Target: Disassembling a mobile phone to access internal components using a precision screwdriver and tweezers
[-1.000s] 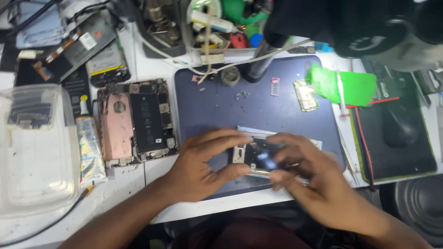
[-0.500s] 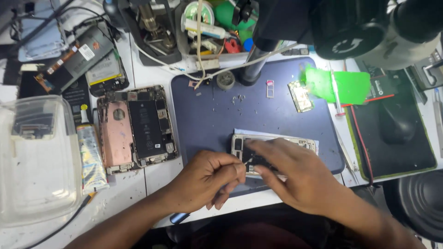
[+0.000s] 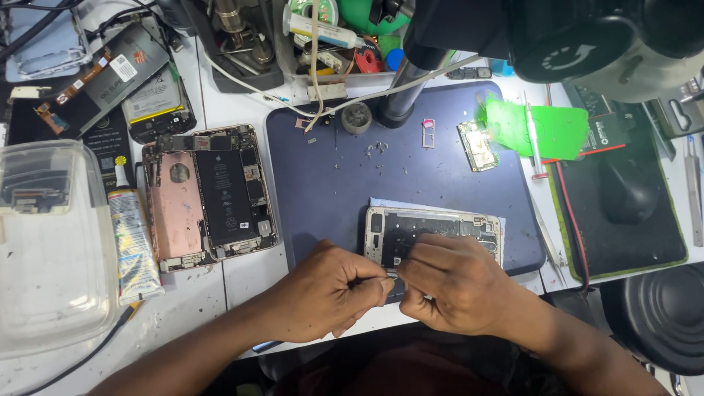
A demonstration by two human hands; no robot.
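Both my left hand and right hand are pinching closed at the near edge of the opened silver phone frame, bare blue mat lying beyond, rose-gold opened phone leftward.

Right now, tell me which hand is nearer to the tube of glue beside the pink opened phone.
Left. The left hand lies right of the tube of glue, past the pink opened phone. The right hand is farther right, over the silver phone frame.

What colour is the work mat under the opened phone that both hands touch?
Dark navy blue work mat, seen best in the head view.
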